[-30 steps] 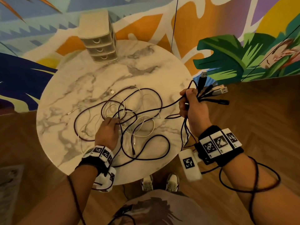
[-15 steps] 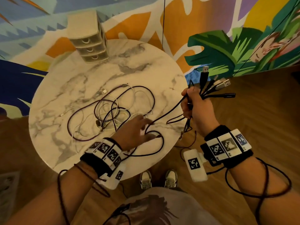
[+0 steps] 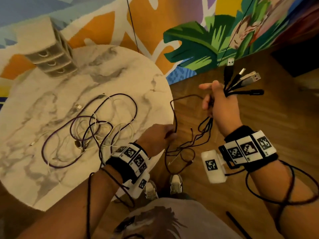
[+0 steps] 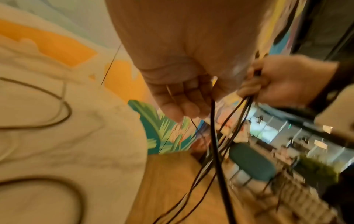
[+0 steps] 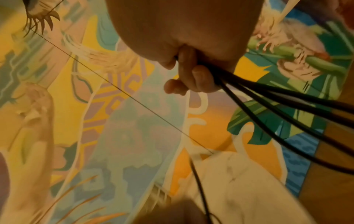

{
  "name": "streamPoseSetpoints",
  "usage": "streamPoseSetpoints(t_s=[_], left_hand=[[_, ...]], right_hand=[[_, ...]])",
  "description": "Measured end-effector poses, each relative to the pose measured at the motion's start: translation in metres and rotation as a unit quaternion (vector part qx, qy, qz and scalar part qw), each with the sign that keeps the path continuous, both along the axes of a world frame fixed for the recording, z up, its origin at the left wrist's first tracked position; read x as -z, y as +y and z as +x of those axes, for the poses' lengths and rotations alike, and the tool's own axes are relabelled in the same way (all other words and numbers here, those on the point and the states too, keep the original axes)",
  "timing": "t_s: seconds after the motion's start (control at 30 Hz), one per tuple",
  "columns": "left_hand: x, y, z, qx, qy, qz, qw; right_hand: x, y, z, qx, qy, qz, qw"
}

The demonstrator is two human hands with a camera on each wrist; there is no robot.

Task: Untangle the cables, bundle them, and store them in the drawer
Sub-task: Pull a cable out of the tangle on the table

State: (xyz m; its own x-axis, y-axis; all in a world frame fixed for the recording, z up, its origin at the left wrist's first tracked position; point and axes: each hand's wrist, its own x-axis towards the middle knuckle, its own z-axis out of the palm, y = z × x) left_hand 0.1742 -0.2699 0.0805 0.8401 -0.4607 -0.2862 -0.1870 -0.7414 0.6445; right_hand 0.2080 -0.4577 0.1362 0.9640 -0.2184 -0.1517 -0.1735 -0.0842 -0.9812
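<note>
Off the round marble table's [image 3: 43, 183] right edge: right hand [image 3: 222, 107] grasps black cable bundle [image 3: 203, 128], USB plugs [image 3: 241, 80] fanning out. Left hand [image 3: 155, 135] pinches one thin dark cable [image 3: 174, 116]. Loose tangle [image 3: 89, 131] on tabletop; beige three-drawer unit [image 3: 50, 54] at far edge.

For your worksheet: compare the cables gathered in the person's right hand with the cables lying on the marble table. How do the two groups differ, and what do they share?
The held cables are all dark; the table cables mix white and purple-dark ones. The held cables are gripped in the right hand, plugs fanned out above it, tails dangling off the table; the table cables lie in loose overlapping loops. One held strand is pinched by the left hand; no hand touches the table cables. Both groups are thin cables, none yet bundled.
</note>
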Motion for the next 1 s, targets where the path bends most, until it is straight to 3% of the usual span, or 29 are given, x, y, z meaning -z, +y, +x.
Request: streamPoseSetpoints(t_s=[0.07, 0.1, 0.17, 0.23, 0.3, 0.37, 0.53, 0.6, 0.7, 0.73, 0.8, 0.87, 0.93, 1.0], left_hand=[[0.025, -0.004, -0.005, 0.049, 0.052, 0.140, 0.988], [0.031, -0.008, -0.005, 0.067, 0.092, 0.221, 0.969], [0.032, -0.021, -0.002, 0.077, 0.135, 0.284, 0.946], [0.017, -0.038, 0.006, 0.052, 0.100, 0.214, 0.970], [-0.002, -0.057, 0.017, 0.020, -0.008, 0.016, 1.000], [-0.022, -0.077, 0.027, 0.026, -0.065, -0.185, 0.980], [-0.067, -0.111, 0.042, -0.028, 0.104, -0.380, 0.919], [-0.071, -0.113, 0.042, -0.055, 0.129, -0.398, 0.907], [-0.081, -0.109, 0.048, -0.126, 0.146, -0.405, 0.894], [-0.088, -0.107, 0.052, -0.142, 0.149, -0.417, 0.885], [-0.105, -0.105, 0.061, -0.144, 0.134, -0.430, 0.881], [-0.117, -0.107, 0.070, -0.115, 0.044, -0.377, 0.918], [-0.127, -0.110, 0.073, -0.058, -0.080, -0.270, 0.958], [-0.137, -0.112, 0.072, 0.000, -0.177, -0.157, 0.971]], right_hand=[[0.001, -0.013, -0.001, 0.005, 0.003, 0.004, 1.000], [0.002, -0.017, -0.002, -0.002, 0.008, 0.010, 1.000], [0.000, -0.022, -0.004, -0.021, 0.020, 0.019, 0.999], [0.000, -0.023, -0.006, -0.044, 0.023, 0.006, 0.999], [-0.001, -0.023, -0.006, -0.069, 0.007, -0.039, 0.997], [-0.005, -0.024, -0.005, -0.099, -0.006, -0.052, 0.994], [-0.018, -0.034, 0.004, -0.133, -0.029, -0.072, 0.988], [-0.018, -0.038, 0.006, -0.150, -0.024, -0.040, 0.988], [-0.013, -0.036, 0.004, -0.200, 0.004, 0.095, 0.975], [-0.007, -0.034, 0.001, -0.215, 0.009, 0.101, 0.971], [0.016, -0.027, -0.009, -0.265, 0.012, -0.001, 0.964], [0.049, -0.024, -0.017, -0.258, 0.042, -0.089, 0.961], [0.080, -0.028, -0.016, -0.167, 0.092, -0.094, 0.977], [0.107, -0.035, -0.011, -0.110, 0.137, -0.108, 0.978]])
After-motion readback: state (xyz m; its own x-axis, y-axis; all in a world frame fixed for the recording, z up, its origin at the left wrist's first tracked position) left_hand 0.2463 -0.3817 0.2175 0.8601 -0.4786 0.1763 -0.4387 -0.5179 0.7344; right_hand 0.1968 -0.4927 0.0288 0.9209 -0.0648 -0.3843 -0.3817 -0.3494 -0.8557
